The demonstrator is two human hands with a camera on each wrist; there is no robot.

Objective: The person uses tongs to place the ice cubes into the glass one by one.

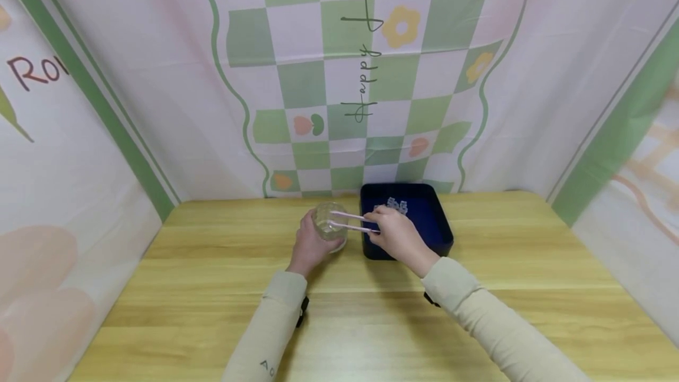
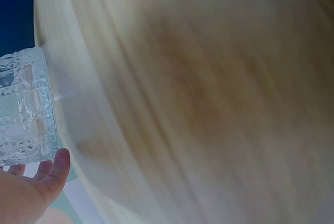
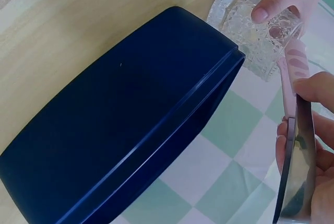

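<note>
My left hand (image 1: 309, 245) holds a clear, patterned glass cup (image 1: 323, 233) around its side, just left of the tray. The cut-glass facets of the cup (image 2: 23, 106) show in the left wrist view, with the thumb along its base end. In my right hand (image 1: 396, 233) are metal tongs (image 3: 298, 156) with pink tips (image 3: 296, 62). The tips reach over the cup's mouth and stand apart; whether anything lies between them I cannot tell. Several small clear pieces (image 1: 394, 204) lie in the dark blue tray (image 1: 442, 234), partly hidden by the right hand.
The wooden table (image 1: 212, 305) carries the tray near its back edge. Behind it hangs a checkered green and white cloth (image 1: 302, 84), and patterned cloth (image 1: 74, 193) closes off the sides. The right forearm passes in front of the tray's near right corner.
</note>
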